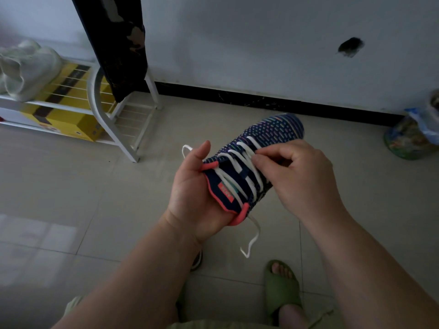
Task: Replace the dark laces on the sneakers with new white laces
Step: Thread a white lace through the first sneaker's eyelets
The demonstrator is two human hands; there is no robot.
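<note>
A navy knit sneaker [273, 131] with coloured dashes and coral trim is held up over the floor, toe pointing away. My left hand [192, 193] grips it from the left at the heel and tongue end. A white lace [240, 160] crosses the eyelets in several rows. My right hand [297, 172] pinches a lace crossing near the middle of the shoe. One loose lace end [251, 241] dangles below the shoe, another loops out behind my left thumb [186, 149].
A white wire shoe rack [107, 110] with yellow boxes [69, 119] and a pale shoe [26, 67] stands at the left. Dark cloth [118, 43] hangs over it. A bag [413, 136] sits by the wall at right. My foot in a green slipper [282, 288] is below.
</note>
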